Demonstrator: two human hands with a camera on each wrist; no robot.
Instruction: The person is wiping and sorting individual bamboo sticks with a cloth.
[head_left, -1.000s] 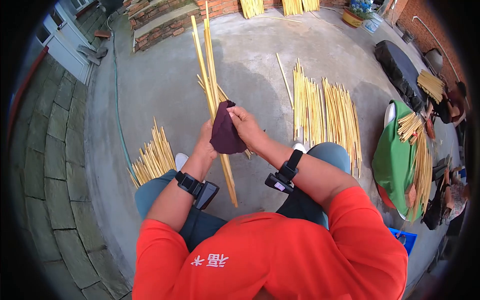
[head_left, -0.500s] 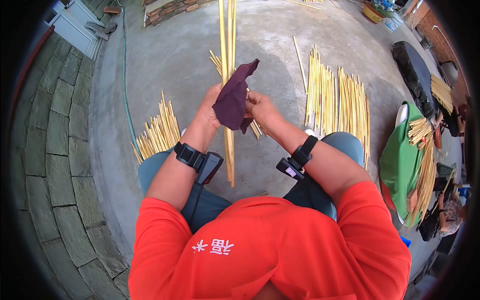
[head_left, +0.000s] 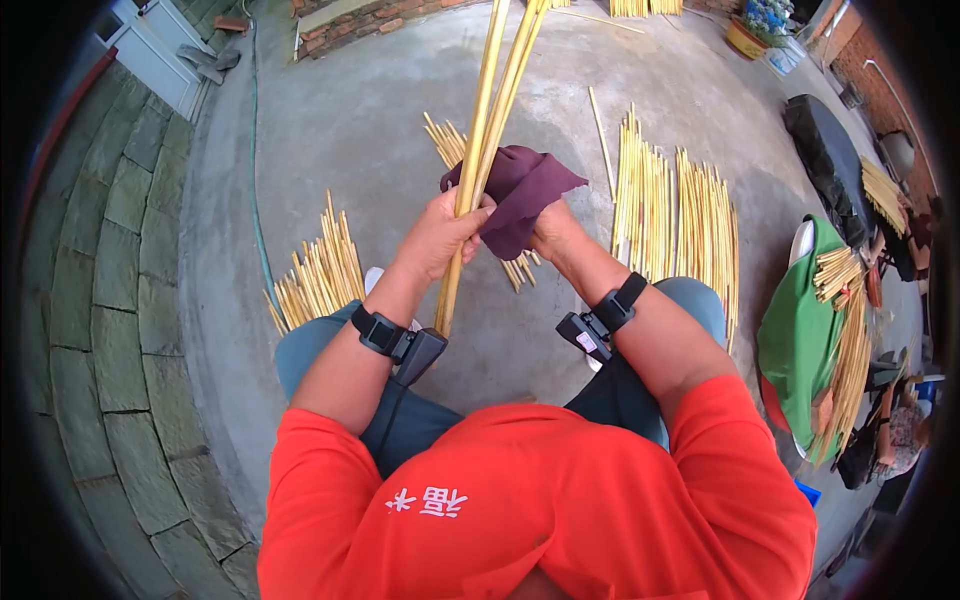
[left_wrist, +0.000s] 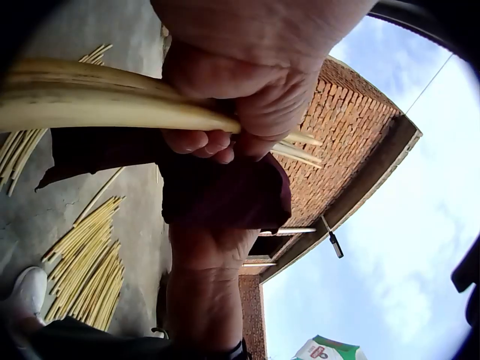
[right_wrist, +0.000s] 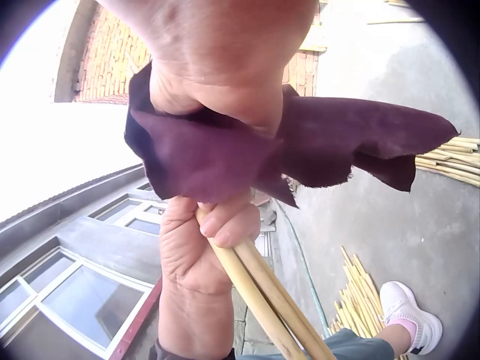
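My left hand (head_left: 445, 232) grips a few long, pale yellow sticks (head_left: 487, 120), its fingers curled round them. The sticks slant up and away, their near ends low between the knees. A dark purple cloth (head_left: 530, 190) hangs just right of the sticks, partly behind them. My right hand (head_left: 553, 228) holds this cloth, which covers most of its fingers. In the right wrist view the cloth (right_wrist: 202, 154) wraps under the right hand (right_wrist: 217, 60), above the left hand's curled fingers (right_wrist: 232, 221). The left wrist view shows the sticks (left_wrist: 112, 105) running through the left hand (left_wrist: 247, 67).
A small bundle of sticks (head_left: 447, 140) lies on the concrete behind the hands. More stick piles lie at left (head_left: 320, 275) and right (head_left: 645, 200). Farther right, a green cloth (head_left: 795, 330) bears further sticks, with a person (head_left: 895, 430) beyond. A hose (head_left: 256, 170) runs along the left.
The cloth has moved from round the sticks to their right, along with the right hand. The sticks now tilt rightward at the top, still in the left hand.
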